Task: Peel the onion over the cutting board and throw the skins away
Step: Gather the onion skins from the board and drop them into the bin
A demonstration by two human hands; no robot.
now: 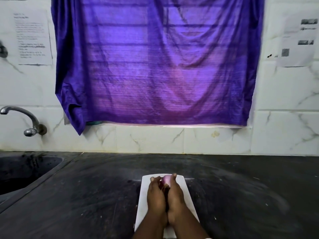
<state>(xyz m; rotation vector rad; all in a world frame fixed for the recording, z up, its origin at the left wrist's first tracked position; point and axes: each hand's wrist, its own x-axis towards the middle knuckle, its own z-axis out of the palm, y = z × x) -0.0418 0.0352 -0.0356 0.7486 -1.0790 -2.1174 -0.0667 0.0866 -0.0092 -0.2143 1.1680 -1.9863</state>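
A pale purple onion (167, 179) is held above the white cutting board (186, 188) near the counter's front edge. My left hand (156, 194) grips its left side, where dark red skin (163, 186) shows between the two hands. My right hand (176, 195) grips the right side, one fingertip reaching over the top. The hands press together and hide the lower half of the onion.
The board lies on a dark stone counter (241, 195). A sink (22, 171) is set into the counter at the left, under a metal tap (25, 121). A purple curtain (155, 62) hangs on the tiled wall behind.
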